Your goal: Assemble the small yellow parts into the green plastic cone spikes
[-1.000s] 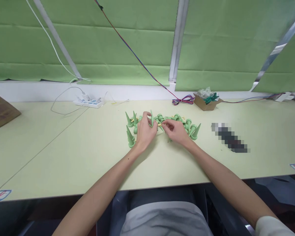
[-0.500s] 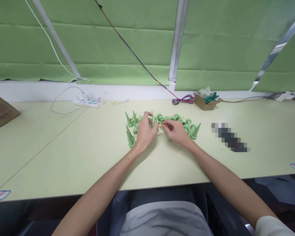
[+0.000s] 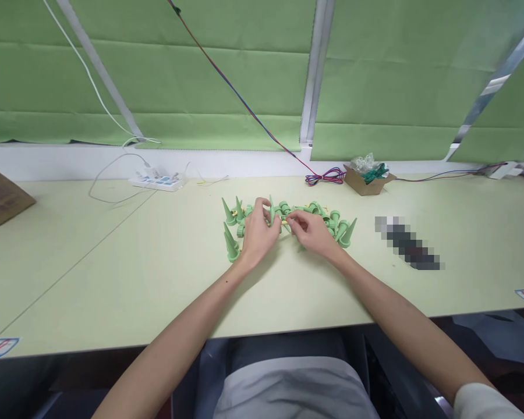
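Observation:
My left hand [image 3: 261, 231] is closed around a green plastic cone-shaped spike [image 3: 271, 208], its point upward. A small yellow piece [image 3: 283, 222] juts out between my two hands, on the side of the spike. The fingertips of my right hand [image 3: 311, 231] pinch the outer end of that piece. Around both hands lie more green spikes and caps: a spike [image 3: 229, 213] stands at the left, and another spike [image 3: 349, 234] leans at the right. Behind the hands is a heap of green parts [image 3: 314, 209] with small yellow bits among them, partly hidden by my fingers.
On the pale table [image 3: 157, 279], a power strip [image 3: 158, 181] with white cables sits at the back left. A cardboard box [image 3: 365, 185] with green and clear contents is at the back right, beside coiled wire [image 3: 327, 176]. A blurred dark object [image 3: 409, 243] lies right; brown paper [image 3: 2, 198] left.
Almost nothing differs. Both hands keep their hold on the spike and the yellow piece, with only a tiny shift of the fingers and the view.

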Action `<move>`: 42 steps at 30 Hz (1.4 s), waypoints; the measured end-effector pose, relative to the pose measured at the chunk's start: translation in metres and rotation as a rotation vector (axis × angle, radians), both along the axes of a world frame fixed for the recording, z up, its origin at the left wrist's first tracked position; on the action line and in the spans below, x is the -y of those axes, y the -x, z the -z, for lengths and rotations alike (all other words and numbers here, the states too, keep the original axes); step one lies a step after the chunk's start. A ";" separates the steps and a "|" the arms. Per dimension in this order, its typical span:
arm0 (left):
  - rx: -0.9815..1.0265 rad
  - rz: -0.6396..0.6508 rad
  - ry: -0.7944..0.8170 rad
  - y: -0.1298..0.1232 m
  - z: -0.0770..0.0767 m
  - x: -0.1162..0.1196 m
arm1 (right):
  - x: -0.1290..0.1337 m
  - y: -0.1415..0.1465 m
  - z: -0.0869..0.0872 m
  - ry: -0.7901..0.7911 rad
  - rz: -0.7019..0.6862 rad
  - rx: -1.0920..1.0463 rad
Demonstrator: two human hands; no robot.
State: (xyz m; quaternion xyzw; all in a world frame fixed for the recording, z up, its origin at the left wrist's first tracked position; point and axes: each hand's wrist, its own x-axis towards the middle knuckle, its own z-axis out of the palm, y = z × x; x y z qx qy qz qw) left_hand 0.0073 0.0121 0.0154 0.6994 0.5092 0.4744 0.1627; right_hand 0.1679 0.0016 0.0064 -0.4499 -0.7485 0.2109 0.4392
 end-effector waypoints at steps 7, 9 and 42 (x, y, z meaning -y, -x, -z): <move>0.016 0.013 0.017 -0.001 -0.002 0.000 | -0.002 -0.001 0.002 0.052 -0.043 -0.045; 0.020 0.018 0.025 -0.001 -0.002 0.000 | -0.003 -0.002 0.002 0.069 -0.055 -0.053; 0.041 0.101 0.077 -0.004 0.003 0.002 | -0.005 -0.001 0.004 0.267 -0.187 -0.254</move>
